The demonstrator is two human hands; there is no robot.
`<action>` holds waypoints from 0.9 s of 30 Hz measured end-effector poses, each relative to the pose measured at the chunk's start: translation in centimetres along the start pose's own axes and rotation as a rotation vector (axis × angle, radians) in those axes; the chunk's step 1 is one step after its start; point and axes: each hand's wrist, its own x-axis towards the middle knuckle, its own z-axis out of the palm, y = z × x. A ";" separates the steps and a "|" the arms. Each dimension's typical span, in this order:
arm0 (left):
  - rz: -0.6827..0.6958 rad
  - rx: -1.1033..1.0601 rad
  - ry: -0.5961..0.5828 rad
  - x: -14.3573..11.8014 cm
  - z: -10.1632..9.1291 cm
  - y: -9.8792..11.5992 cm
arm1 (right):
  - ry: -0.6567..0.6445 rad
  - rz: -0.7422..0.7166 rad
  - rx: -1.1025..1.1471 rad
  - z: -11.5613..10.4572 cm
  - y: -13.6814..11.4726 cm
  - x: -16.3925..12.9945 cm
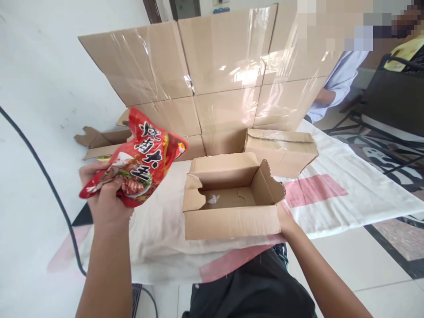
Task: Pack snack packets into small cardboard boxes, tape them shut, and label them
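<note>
Since the packet (150, 157) looks soft, the left hand (109, 203) aptly clutches one end; the right hand (286, 221) hides its grip.

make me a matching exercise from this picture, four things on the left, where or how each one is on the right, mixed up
1. red plastic packet
2. open brown cardboard box
3. long black cable
4. white cloth with pink patches

A. curves down at far left
B. lies under the box
C. in the left hand
D. has a small white scrap inside

Pairs: 1-C; 2-D; 3-A; 4-B
</note>
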 end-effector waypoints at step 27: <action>0.430 0.604 -1.449 -2.3 9.7 6.1 | -0.003 -0.078 0.036 0.0 -1.7 0.0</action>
